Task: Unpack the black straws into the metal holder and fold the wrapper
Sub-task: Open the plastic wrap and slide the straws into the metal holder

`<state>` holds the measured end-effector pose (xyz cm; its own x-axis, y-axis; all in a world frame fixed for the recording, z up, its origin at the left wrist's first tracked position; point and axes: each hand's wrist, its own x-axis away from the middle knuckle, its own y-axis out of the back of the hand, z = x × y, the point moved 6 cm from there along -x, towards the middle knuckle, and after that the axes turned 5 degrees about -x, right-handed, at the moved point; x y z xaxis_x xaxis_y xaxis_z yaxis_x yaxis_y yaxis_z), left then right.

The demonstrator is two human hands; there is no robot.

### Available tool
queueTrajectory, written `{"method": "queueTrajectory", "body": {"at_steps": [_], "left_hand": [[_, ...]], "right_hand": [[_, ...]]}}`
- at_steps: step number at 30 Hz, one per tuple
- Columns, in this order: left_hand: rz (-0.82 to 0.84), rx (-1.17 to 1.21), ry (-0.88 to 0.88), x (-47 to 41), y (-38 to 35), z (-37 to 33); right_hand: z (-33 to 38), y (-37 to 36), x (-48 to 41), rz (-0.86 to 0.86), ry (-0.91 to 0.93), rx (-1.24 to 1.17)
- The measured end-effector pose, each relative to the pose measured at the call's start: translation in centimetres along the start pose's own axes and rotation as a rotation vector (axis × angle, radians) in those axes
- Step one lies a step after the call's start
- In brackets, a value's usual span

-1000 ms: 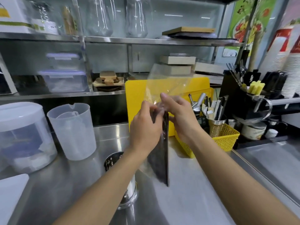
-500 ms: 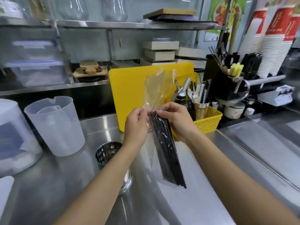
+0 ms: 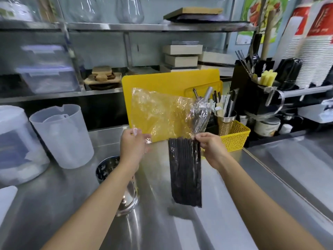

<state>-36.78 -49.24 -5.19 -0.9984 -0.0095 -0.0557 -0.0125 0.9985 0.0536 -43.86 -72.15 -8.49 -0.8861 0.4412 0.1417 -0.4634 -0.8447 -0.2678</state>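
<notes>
From the head camera, the bundle of thin black plastic straws (image 3: 185, 173) hung upright in the air above the middle of the stainless steel bench (image 3: 225, 222), its lower ends clear of the surface and casting a dark patch below. The straws lay side by side in a flat, glossy sheet, their tops level with the hands, and the lower part of a clear crinkled plastic wrapper (image 3: 158, 114) clung round them. Above the straws the wrapper was pulled wide open into a broad, wrinkled film that showed yellow against the yellow plastic cutting board (image 3: 169, 78) standing at the back edge of the bench.

The left hand (image 3: 132, 147) had its grip pinched shut on the wrapper's left edge, well apart from the straws. The right hand (image 3: 210, 147) had its grip closed on the wrapper's right edge, at the top of the straws and touching them.

The round perforated metal holder (image 3: 115, 179) stood on the bench towards its left front, partly hidden by the left forearm; its inside was dark and unclear. A translucent plastic measuring jug (image 3: 63, 136) stood near the left back edge, and a yellow mesh basket (image 3: 234, 136) of utensils sat at the back right.
</notes>
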Motion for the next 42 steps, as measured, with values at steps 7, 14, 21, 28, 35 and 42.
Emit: {"method": "queueTrajectory", "body": {"at_steps": [7, 14, 21, 28, 35, 42], "left_hand": [[0.024, -0.152, -0.011, 0.2, -3.4, -0.2], [-0.024, -0.227, 0.003, -0.3, -5.4, -0.1], [-0.152, -0.065, 0.119, -1.1, -6.4, 0.2], [-0.160, -0.039, 0.100, -1.6, -6.5, -0.4], [-0.108, -0.188, -0.212, -0.6, -5.0, -3.2], [-0.004, -0.860, -0.651, 0.6, -5.3, -4.8]], "right_hand": [[-3.5, 3.7, -3.1, -0.122, -0.144, 0.156], [-3.4, 5.4, -4.2, -0.146, 0.068, 0.576], [-0.1, -1.0, -0.7, 0.549, 0.067, 0.572], [2.8, -3.4, -0.3, 0.323, 0.551, 1.294], [6.1, -2.4, -1.5, -0.012, 0.707, 1.052], [7.1, -3.8, -1.7, 0.052, 0.701, 0.743]]}}
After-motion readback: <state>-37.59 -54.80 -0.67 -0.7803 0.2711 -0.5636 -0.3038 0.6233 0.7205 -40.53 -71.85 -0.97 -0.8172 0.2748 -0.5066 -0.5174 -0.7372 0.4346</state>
